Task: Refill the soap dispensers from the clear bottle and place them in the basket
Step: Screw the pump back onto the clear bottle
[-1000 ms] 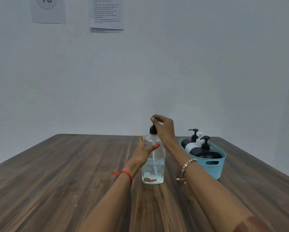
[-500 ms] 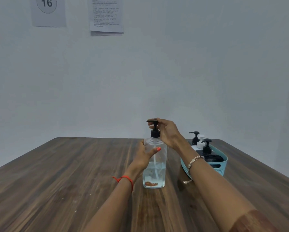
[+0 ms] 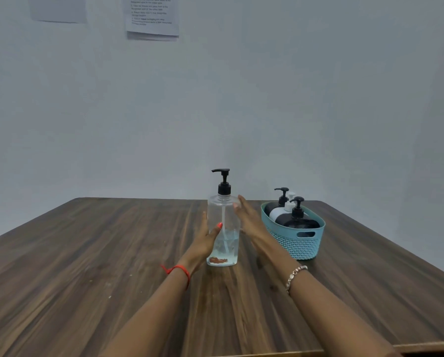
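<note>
The clear bottle [image 3: 223, 220] stands upright mid-table with its black pump on and a little liquid at the bottom. My left hand [image 3: 204, 238] lies flat against its left side, fingers straight, thumb resting on the front. My right hand [image 3: 249, 217] is flat along its right side, fingertips near the bottle's shoulder. Neither hand wraps around it. To the right sits the teal basket [image 3: 293, 244]. It holds a black dispenser [image 3: 299, 222] in front, a white dispenser [image 3: 277, 213] and another black dispenser [image 3: 282, 198] behind.
The dark wooden table [image 3: 87, 253] stretches to a plain grey wall. Its near edge shows at the bottom right. Printed sheets [image 3: 152, 16] hang high on the wall.
My right hand left the pump top and dropped beside the bottle. My left hand loosened its grip and its fingers straightened. The camera view shifted, so the basket shows in full.
</note>
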